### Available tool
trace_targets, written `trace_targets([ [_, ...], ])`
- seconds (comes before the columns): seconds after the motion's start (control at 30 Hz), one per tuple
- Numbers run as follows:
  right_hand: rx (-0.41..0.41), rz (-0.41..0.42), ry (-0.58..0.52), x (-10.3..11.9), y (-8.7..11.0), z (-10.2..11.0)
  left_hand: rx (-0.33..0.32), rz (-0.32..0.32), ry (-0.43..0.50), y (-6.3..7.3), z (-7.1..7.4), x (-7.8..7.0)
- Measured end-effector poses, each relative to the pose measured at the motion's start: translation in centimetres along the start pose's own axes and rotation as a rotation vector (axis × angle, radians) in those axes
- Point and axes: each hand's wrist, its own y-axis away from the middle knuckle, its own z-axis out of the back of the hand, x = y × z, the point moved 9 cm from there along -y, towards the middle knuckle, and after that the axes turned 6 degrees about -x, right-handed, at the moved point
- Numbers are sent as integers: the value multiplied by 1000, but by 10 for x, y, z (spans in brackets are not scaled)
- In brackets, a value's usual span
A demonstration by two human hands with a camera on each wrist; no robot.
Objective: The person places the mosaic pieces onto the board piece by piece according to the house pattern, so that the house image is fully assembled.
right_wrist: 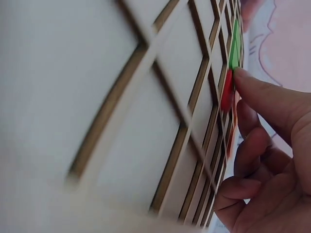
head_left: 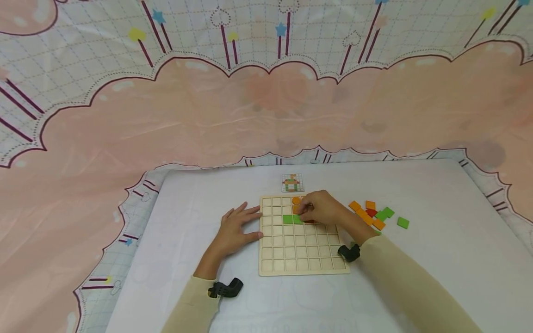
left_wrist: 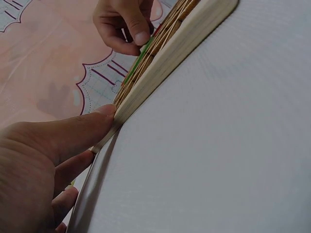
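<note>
Currently, gridded board [head_left: 308,252] holds coloured tiles [head_left: 288,219]; left hand [head_left: 234,231] spread, right hand [head_left: 324,207]: hold unclear.

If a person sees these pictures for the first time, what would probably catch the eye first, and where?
Probably the peach-coloured backdrop, which fills much of the head view above the white table. Next come two green tiles beside the right hand, in the far half of the wooden grid board, whose left edge the left hand touches. Loose orange, green and red tiles lie right of the board.
</note>
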Motion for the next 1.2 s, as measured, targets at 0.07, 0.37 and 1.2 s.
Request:
trace_targets([
  [0.07, -8, 10, 12, -4, 3, 5, -3, -1, 2, 0, 1, 0],
  [0.37, -37, -95, 19, -38, 24, 37, -13, -7, 3, 0, 1, -1],
  [1.2, 67, -284, 81, -106, 86, 80, -5, -4, 12, 0, 0, 1],
])
